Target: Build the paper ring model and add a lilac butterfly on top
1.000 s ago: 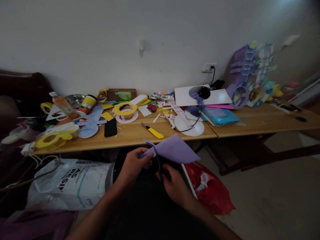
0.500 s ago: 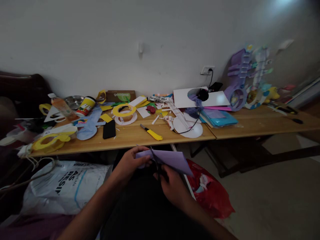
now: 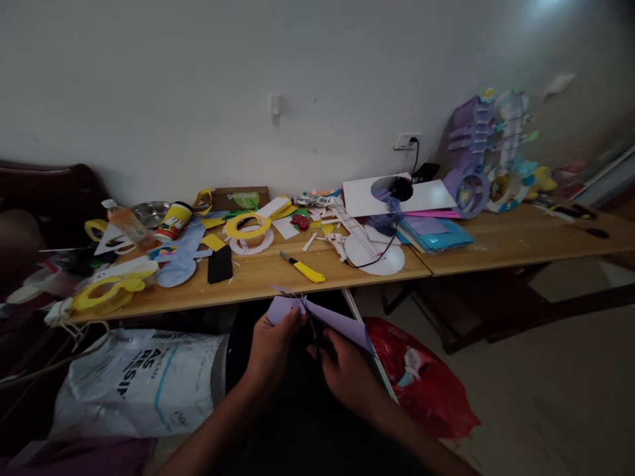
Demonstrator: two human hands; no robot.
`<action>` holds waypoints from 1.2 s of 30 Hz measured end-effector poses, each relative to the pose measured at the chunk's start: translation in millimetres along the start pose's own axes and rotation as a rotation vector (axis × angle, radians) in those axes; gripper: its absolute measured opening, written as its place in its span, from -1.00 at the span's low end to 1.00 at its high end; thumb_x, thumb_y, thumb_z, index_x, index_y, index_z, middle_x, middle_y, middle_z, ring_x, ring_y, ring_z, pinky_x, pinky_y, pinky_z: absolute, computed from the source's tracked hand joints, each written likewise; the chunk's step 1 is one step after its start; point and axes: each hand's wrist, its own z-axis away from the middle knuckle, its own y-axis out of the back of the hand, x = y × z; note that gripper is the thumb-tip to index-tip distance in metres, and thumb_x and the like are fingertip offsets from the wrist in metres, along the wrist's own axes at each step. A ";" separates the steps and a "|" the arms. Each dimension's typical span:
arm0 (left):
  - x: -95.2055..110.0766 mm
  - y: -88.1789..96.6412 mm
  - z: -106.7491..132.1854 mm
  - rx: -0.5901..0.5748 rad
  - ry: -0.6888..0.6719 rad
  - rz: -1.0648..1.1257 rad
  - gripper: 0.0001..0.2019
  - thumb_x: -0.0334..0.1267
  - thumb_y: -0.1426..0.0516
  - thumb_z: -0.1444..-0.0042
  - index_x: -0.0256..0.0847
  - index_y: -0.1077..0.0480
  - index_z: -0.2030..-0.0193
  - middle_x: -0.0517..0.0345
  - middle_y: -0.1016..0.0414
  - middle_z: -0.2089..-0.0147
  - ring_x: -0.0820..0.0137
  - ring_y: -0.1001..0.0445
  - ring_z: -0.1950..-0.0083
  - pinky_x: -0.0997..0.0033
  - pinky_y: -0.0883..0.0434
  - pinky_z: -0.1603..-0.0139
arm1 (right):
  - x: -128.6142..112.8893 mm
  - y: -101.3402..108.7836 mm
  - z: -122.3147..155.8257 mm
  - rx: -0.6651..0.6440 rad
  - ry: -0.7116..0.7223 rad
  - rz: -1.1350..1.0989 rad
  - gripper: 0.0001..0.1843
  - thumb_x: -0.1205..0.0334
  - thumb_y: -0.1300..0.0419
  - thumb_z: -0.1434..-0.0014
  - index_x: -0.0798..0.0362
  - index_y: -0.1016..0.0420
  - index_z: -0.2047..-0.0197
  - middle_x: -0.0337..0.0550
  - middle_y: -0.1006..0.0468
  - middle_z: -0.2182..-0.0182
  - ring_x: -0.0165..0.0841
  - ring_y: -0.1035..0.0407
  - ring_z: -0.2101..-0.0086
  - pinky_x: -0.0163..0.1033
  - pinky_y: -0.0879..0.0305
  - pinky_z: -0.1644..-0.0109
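Note:
A lilac paper sheet [image 3: 342, 322] is held over my lap, in front of the wooden table [image 3: 262, 277]. My left hand [image 3: 272, 350] pinches the sheet's left end, fingers closed on it. My right hand [image 3: 347, 373] is closed round dark scissors [image 3: 312, 330], whose blades sit at the paper's fold. On the table just beyond lie a yellow utility knife [image 3: 303, 266] and a black phone [image 3: 219, 264].
The table holds yellow and white paper rings [image 3: 248, 227], a cup [image 3: 172, 221], a bottle [image 3: 126, 223], a white disc with a cable [image 3: 374, 254] and blue sheets [image 3: 436, 233]. A white sack [image 3: 133, 383] lies at my left, a red bag [image 3: 421, 383] at my right.
The lilac sheet has dropped and folded narrower, now seen edge-on. My left hand has turned so that its fingers cover the sheet's left end. The scissors stay at the paper.

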 end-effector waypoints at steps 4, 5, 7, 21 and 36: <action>3.8 6.8 1.7 0.001 -0.039 -0.165 -0.70 -0.20 -0.44 0.15 -0.31 -0.57 0.31 0.13 -0.62 0.39 0.45 -0.51 0.38 0.52 -0.44 0.31 | 0.3 2.4 0.1 0.011 0.013 0.022 -0.64 0.29 -0.09 -0.21 0.07 -0.44 -0.07 0.09 -0.56 0.00 -0.09 -0.45 -0.01 0.00 -0.32 -0.15; 5.2 7.9 2.1 0.004 -0.058 -0.225 -0.70 -0.17 -0.43 0.14 -0.31 -0.57 0.30 0.13 -0.62 0.39 0.44 -0.51 0.38 0.50 -0.43 0.31 | 1.0 2.5 -0.2 0.010 0.010 0.029 -0.64 0.30 -0.09 -0.21 0.08 -0.44 -0.07 0.09 -0.56 -0.01 -0.09 -0.45 -0.02 0.00 -0.31 -0.16; 9.0 8.9 2.4 0.006 -0.093 -0.346 -0.68 -0.12 -0.41 0.12 -0.31 -0.56 0.30 0.13 -0.61 0.39 0.41 -0.50 0.38 0.47 -0.42 0.32 | 2.5 2.6 -0.7 0.004 -0.006 0.045 -0.65 0.32 -0.07 -0.21 0.09 -0.44 -0.05 0.10 -0.57 0.01 -0.10 -0.45 0.00 0.00 -0.31 -0.16; 46.1 5.4 5.9 -0.064 -0.172 -0.854 -0.74 -0.06 -0.32 0.07 -0.25 -0.55 0.41 0.17 -0.56 0.48 0.39 -0.41 0.47 0.47 -0.32 0.45 | 2.0 5.6 -2.1 0.003 0.038 0.062 -0.75 0.38 -0.10 -0.17 0.06 -0.45 0.08 -0.01 -0.60 0.19 -0.20 -0.50 0.17 -0.13 -0.39 0.02; 63.4 6.7 -8.6 -0.147 -0.083 -1.009 -0.76 -0.08 -0.30 0.13 -0.24 -0.51 0.52 0.21 -0.50 0.56 0.42 -0.34 0.54 0.47 -0.24 0.50 | 11.0 -0.6 -16.3 -0.010 0.052 0.128 -0.72 0.39 -0.09 -0.20 0.09 -0.47 0.03 0.02 -0.59 0.11 -0.16 -0.46 0.07 -0.09 -0.31 -0.08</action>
